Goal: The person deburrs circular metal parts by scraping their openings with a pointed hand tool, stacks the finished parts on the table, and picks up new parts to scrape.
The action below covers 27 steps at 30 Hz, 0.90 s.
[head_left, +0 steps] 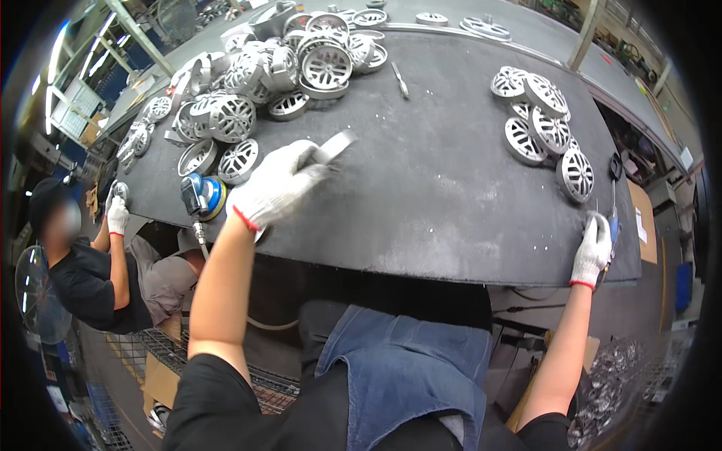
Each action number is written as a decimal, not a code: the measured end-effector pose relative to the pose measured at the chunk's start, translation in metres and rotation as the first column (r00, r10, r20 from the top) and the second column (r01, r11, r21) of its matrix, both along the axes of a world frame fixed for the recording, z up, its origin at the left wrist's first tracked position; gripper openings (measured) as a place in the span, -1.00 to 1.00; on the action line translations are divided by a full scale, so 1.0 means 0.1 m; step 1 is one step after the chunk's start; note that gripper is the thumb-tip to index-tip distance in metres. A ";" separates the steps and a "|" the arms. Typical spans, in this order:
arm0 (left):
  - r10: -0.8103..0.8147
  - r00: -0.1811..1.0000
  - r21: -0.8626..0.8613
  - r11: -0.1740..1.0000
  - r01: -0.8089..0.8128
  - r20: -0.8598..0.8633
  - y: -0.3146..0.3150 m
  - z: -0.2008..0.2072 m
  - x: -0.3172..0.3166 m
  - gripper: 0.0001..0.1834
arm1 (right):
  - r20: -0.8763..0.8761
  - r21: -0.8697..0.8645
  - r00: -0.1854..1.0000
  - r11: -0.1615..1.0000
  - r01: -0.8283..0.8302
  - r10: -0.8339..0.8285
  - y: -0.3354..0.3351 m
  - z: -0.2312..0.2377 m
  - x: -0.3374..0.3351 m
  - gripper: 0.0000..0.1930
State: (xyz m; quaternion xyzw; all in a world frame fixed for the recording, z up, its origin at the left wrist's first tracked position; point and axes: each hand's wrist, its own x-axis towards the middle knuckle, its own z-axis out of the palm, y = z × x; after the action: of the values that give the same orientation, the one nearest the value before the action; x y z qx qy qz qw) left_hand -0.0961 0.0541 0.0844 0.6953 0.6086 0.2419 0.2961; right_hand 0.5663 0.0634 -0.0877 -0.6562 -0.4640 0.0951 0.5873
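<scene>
My left hand (pixel 278 184), in a white glove with a red cuff, is raised over the left part of the dark table. It grips a silver wheel-shaped casting (pixel 336 146), seen nearly edge-on and blurred. At the table's right front edge is my right hand (pixel 593 248), gloved alike, its fingers closed. A thin tip sticks up from those fingers, but what they hold is mostly hidden. Right beside them is a slim blue tool (pixel 614 228). A blue round sander (pixel 201 197) with a yellow pad rests near the left front edge.
Many spoked wheel castings (pixel 328 66) are heaped at the far left of the table (pixel 421 225). A smaller pile (pixel 550 129) stands at the right. A slim metal tool (pixel 400 81) lies at the back. At the left, a co-worker (pixel 94 263) holds a casting.
</scene>
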 end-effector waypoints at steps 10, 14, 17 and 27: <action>0.098 0.993 0.033 0.995 -0.096 -0.069 -0.71 -0.69 0.82 -0.60 | -0.166 0.001 0.972 0.986 0.166 -0.164 -0.12 0.49 -0.51 -0.66; 0.092 0.971 0.166 0.985 -0.055 -0.222 -0.75 -0.67 0.78 -0.60 | -0.324 0.088 0.935 0.980 0.178 -0.141 -0.18 0.31 -0.19 -0.75; 0.097 0.995 0.023 0.995 -0.097 -0.021 -0.80 -0.49 0.86 -0.23 | -0.178 0.090 0.982 0.993 0.083 -0.066 -0.29 0.39 -0.35 -0.72; -0.111 0.952 0.260 0.947 0.188 -0.285 -0.81 -0.78 1.37 0.34 | -0.014 0.155 0.730 0.723 -0.674 0.683 -1.39 0.88 -2.31 -0.41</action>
State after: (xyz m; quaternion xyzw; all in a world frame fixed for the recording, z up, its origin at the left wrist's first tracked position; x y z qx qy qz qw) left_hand 0.0412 -0.0270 0.0063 0.8013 0.5468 0.2077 0.1260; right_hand 0.3351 -0.0755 0.0003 -0.3946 -0.6565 0.2936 0.5719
